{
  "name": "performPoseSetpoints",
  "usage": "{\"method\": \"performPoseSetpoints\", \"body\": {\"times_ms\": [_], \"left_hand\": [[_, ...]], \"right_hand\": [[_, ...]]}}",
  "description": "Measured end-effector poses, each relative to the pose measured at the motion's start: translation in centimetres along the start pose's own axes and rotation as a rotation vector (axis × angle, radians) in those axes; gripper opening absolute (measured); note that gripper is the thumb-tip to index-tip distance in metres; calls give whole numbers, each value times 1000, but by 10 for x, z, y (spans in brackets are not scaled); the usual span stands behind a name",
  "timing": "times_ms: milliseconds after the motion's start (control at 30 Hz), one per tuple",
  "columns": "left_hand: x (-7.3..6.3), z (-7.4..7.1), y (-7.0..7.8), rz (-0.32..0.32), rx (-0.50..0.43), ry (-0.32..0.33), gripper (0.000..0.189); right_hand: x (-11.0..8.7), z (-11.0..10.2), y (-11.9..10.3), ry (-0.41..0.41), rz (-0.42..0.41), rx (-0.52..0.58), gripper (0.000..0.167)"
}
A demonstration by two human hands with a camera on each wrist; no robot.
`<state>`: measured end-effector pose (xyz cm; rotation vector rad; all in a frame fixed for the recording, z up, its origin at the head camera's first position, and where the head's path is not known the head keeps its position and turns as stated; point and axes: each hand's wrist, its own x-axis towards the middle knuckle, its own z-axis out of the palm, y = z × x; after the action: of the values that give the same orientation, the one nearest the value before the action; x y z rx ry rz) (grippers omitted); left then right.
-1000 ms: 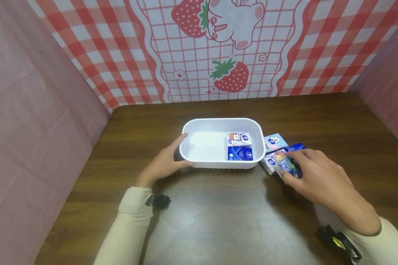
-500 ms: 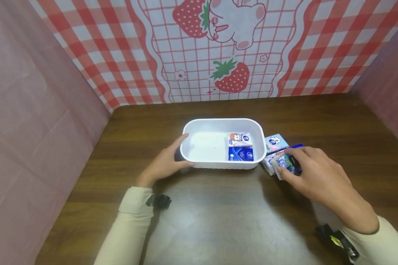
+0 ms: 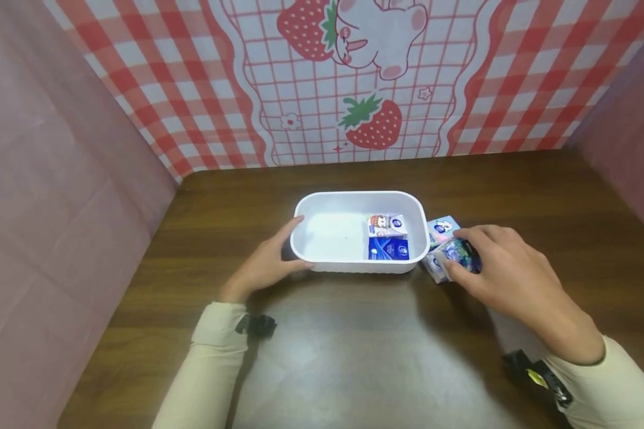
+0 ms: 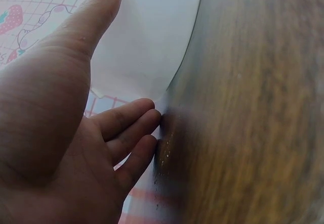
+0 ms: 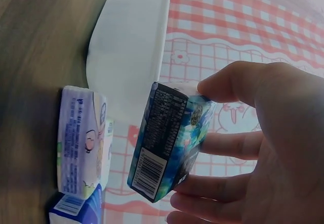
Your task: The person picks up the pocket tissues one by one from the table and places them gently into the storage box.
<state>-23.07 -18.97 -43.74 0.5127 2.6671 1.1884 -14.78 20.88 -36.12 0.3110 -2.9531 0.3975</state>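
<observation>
My right hand (image 3: 515,274) pinches a dark blue-green pocket tissue pack (image 3: 460,253) between thumb and fingers. In the right wrist view this tissue pack (image 5: 169,138) is tilted, its barcode side showing. Just below it lie a light blue pack (image 3: 442,228) and a white pack (image 3: 432,268), beside the white plastic bin (image 3: 327,235). My left hand (image 3: 263,262) rests at the bin's left end, thumb on the near side and index fingertip at the rim. The left wrist view shows its other fingers (image 4: 136,128) loosely extended near the bin wall (image 4: 147,37).
Inside the bin's right half, a white pack with a strawberry print (image 3: 386,225) lies behind a blue pack (image 3: 389,249). In the right wrist view, a blue pack (image 5: 76,206) shows below a lilac one (image 5: 81,140). A checked strawberry cloth (image 3: 322,131) stands behind the brown table (image 3: 236,202).
My right hand has lifted slightly and shifted left toward the bin with the dark tissue pack. The blue pack seen beneath it earlier is now hidden. My left hand and the bin stay put.
</observation>
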Motion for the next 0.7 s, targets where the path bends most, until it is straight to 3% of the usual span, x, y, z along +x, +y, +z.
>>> {"method": "performPoseSetpoints", "body": {"times_ms": [700], "left_hand": [[0, 1, 1, -26, -9, 12, 101]], "right_hand": [[17, 2, -14, 12, -28, 45, 62]]}}
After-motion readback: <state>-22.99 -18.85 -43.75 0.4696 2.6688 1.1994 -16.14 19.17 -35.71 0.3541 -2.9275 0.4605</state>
